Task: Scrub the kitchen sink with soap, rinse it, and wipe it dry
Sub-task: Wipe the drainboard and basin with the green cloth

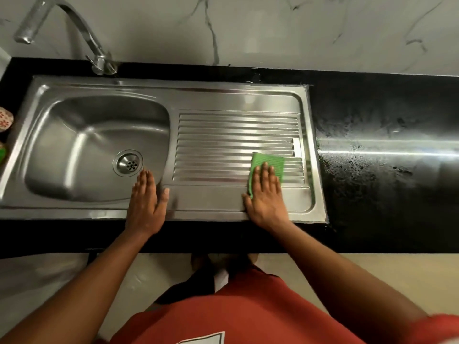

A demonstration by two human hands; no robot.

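Your right hand (267, 197) lies flat, fingers straight and together, pressing a green cloth (270, 162) onto the ribbed drainboard (223, 130) near the front right corner of the sink (173, 86). Your left hand (146, 198) rests palm-down on the front rim, fingers together, thumb spread. The white patch (205, 338) on your shirt, perhaps a label, is unreadable.

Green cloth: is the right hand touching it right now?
Touching. The head view shows the right hand lying flat on the green cloth, straight fingers covering its near part, holding it against the ribbed drainboard.
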